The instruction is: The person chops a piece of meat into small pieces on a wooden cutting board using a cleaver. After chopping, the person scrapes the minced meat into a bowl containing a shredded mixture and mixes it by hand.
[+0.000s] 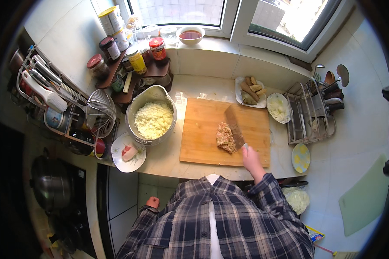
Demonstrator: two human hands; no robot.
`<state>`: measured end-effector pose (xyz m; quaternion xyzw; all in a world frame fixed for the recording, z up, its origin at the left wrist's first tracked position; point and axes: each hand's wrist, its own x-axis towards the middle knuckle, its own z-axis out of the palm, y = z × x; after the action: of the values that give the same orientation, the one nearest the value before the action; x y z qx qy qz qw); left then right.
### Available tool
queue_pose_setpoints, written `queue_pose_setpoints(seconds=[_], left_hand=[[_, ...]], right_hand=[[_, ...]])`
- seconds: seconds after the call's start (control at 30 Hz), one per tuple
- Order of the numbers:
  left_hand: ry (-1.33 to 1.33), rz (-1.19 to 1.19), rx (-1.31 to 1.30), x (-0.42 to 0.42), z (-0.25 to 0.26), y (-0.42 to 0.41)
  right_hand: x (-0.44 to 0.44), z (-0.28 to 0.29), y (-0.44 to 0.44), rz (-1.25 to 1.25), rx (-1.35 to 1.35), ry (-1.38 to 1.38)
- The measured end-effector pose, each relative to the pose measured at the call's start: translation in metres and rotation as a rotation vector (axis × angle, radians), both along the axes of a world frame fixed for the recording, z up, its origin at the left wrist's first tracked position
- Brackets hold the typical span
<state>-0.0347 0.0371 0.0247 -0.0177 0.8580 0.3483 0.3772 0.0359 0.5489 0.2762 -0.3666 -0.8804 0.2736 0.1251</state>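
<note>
My right hand [252,159] grips the handle of a cleaver [235,128], whose broad blade lies against the right side of a heap of minced meat [225,137]. Both are on a wooden cutting board [197,129]. My left hand [153,202] hangs below the counter's front edge, away from the board, its fingers curled; nothing shows in it. Left of the board stands a metal pot [172,124] full of finely chopped pale yellow vegetable [153,120]. In front of the pot, a flowered plate [118,162] holds a piece of raw meat [129,152].
Plates with ginger-like roots [250,89] and sliced pale vegetable [278,107] stand behind and right of the board. A knife rack [306,116] is at the right, a jar shelf [155,68] at the back left, a bowl of dark liquid [190,35] on the sill.
</note>
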Motion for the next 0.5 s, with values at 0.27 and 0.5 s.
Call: queue_pose_setpoints(seconds=[0.27, 0.5], left_hand=[[0.042, -0.075, -0.044, 0.001, -0.01, -0.001], [-0.125, 0.125, 0.024, -0.003, -0.012, -0.004]], right_hand=[[0.006, -0.005, 0.005, -0.002, -0.054, -0.118], [0.009, -0.001, 0.012, -0.11, -0.103, -0.068]])
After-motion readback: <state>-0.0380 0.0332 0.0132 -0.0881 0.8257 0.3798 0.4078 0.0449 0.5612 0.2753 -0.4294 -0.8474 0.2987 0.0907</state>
